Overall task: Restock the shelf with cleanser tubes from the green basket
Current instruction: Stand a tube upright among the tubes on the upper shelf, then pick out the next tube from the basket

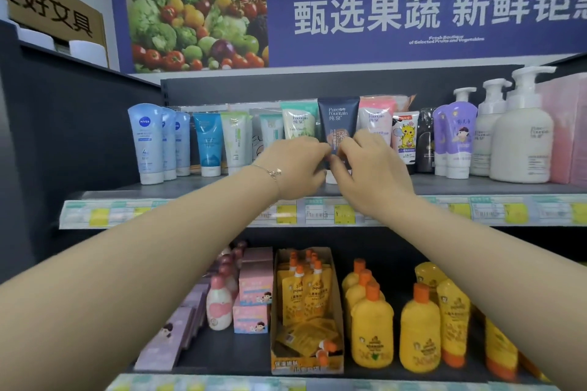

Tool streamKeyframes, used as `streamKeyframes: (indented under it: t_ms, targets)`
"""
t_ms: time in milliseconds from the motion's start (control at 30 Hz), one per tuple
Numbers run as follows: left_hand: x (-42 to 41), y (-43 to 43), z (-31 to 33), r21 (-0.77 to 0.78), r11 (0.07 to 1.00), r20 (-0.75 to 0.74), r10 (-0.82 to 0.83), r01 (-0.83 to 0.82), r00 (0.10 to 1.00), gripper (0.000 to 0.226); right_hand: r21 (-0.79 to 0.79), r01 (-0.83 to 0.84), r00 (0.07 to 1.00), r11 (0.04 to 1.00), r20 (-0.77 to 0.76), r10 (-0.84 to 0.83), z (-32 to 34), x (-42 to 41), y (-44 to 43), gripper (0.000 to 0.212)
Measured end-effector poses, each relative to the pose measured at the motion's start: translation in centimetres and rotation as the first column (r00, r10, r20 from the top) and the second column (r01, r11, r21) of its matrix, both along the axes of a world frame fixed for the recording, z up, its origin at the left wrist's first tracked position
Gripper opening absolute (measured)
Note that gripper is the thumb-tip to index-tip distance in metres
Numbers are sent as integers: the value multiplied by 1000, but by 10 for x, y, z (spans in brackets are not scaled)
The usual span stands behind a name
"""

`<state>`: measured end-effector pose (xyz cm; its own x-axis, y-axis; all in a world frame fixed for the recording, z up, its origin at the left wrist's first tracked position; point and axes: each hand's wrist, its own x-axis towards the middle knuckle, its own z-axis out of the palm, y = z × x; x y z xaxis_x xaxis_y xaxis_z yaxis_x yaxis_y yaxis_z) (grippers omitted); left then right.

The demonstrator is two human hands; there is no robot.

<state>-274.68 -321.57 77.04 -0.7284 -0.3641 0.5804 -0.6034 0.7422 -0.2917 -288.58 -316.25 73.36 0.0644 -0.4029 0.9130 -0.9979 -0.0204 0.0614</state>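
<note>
**Forearms out, both hands on the navy tube**

Our forearms [127,279] stretch from the bottom edge up to the top shelf [476,185]. There our left hand [295,165] and right hand [371,172] both curl their fingers round the lower half of the navy cleanser tube [338,119]. It stands upright in the row, cap down. We judge the two-sided hold keeps it straight while it seats in its slot. Just left of the grip stands a green tube [300,119], just right a pink tube [375,117]. The gap looks tight, and either neighbour could tip. Farther right are pump bottles [521,136], farther left pale blue tubes [147,140]. We cannot see the green basket.
</note>
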Motion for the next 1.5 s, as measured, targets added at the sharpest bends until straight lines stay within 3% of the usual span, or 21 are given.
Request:
streamKeyframes:
  t_ms: [133, 367, 533, 867, 1000, 1100, 1200, 1433, 1500]
  targets:
    - [29, 13, -14, -93, 995, -50, -51, 46, 997, 25, -25, -61, 994, 998, -97, 58, -17, 14, 19, 16]
    - [61, 28, -73, -98, 976, -34, -197, 193, 980, 17, 138, -122, 990, 983, -59, 131, -75, 33, 54, 12]
    - [68, 36, -116, -39, 975, -53, -221, 219, 974, 28, 275, -128, 990, 953, -13, 137, -117, 44, 66, 11]
    - [80, 52, -221, 185, 959, 17, -219, 213, 975, 13, 530, -169, 985, 831, 66, 158, -207, 71, 75, 28]
    - [90, 61, -266, 313, 942, 71, -151, 122, 986, 18, 677, -151, 989, 720, 107, 107, -239, 83, 86, 24]
    - [99, 67, -306, 412, 911, 229, -109, 5, 967, 25, 776, -151, 988, 613, 116, 97, -260, 95, 93, 18]
    - [106, 75, -338, 475, 876, 341, -100, -80, 935, 30, 880, -126, 992, 459, 107, 67, -285, 106, 97, 25]
    - [109, 94, -394, 620, 756, 403, -78, -210, 912, 24, 973, -103, 995, 209, 103, 8, -335, 121, 99, 16]
    - [111, 95, -410, 663, 710, 424, -94, -238, 901, 25, 986, -91, 996, 143, 92, -1, -345, 122, 99, 21]
